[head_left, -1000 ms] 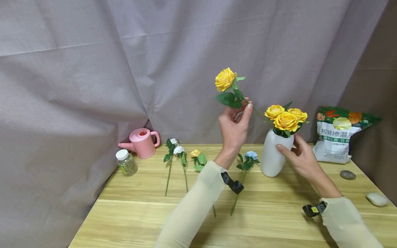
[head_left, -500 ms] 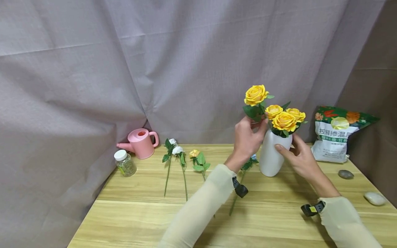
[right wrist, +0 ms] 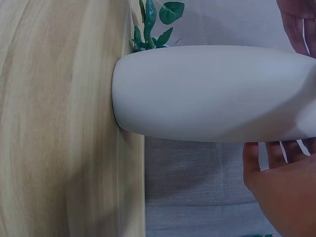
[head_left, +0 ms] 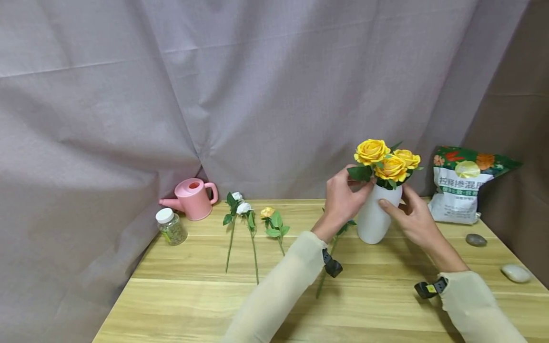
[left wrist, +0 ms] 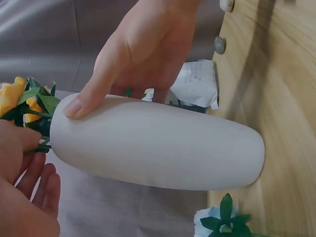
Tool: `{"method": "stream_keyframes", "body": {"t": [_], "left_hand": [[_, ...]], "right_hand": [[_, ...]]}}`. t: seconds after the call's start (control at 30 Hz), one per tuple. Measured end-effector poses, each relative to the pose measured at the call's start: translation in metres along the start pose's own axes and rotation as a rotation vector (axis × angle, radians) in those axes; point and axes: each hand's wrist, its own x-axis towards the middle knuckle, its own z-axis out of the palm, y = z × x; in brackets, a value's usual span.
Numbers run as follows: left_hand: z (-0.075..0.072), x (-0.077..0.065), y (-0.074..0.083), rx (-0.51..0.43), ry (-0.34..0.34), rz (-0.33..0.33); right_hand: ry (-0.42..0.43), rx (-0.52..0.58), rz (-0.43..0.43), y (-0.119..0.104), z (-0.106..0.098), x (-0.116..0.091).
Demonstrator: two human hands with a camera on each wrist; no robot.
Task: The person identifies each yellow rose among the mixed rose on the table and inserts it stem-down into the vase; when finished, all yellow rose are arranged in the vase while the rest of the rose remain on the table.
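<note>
A white vase (head_left: 372, 221) stands upright on the table with yellow roses (head_left: 392, 168) in its mouth. My right hand (head_left: 415, 216) holds it from the right, thumb across the front near the neck, fingers behind. At the left of the mouth, my left hand (head_left: 345, 197) pinches the stem of another yellow rose (head_left: 371, 152), whose bloom is level with the others. The left wrist view shows the left fingers (left wrist: 30, 173) at the vase's rim, the stem's lower end hidden. Behind the left wrist lies a blue flower (left wrist: 202, 219), mostly covered in the head view.
Two white roses (head_left: 244, 208) and a pale yellow rose (head_left: 268, 212) lie on the wooden table (head_left: 171, 295). A pink watering can (head_left: 193, 200) and a lidded jar (head_left: 173, 229) stand left. Right are a fertilizer bag (head_left: 456, 195), a grey stone (head_left: 476, 239) and a pale stone (head_left: 516, 273).
My left hand has brought the yellow rose rightward to the vase, then lowered it among the other roses. The right hand keeps its hold on the vase.
</note>
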Motion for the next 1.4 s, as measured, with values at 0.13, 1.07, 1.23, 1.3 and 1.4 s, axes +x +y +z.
{"method": "stream_keyframes", "body": {"t": [0.13, 1.07, 1.23, 1.3, 1.4], "left_hand": [[-0.001, 0.0, 0.0, -0.029, 0.002, 0.025], [-0.005, -0.006, -0.018, -0.13, -0.061, -0.111], [-0.028, -0.018, -0.033, -0.133, -0.081, -0.112], [-0.038, -0.022, -0.04, -0.131, -0.07, -0.131], [-0.055, -0.028, -0.053, -0.07, -0.049, -0.166]], "right_hand": [[-0.005, -0.004, 0.0, 0.001, 0.0, 0.001], [0.001, 0.006, 0.019, 0.001, 0.003, 0.001], [0.026, -0.042, 0.04, 0.002, 0.005, 0.001], [0.047, -0.072, 0.056, 0.001, 0.004, 0.001], [0.094, -0.114, 0.09, -0.001, 0.004, -0.001]]}}
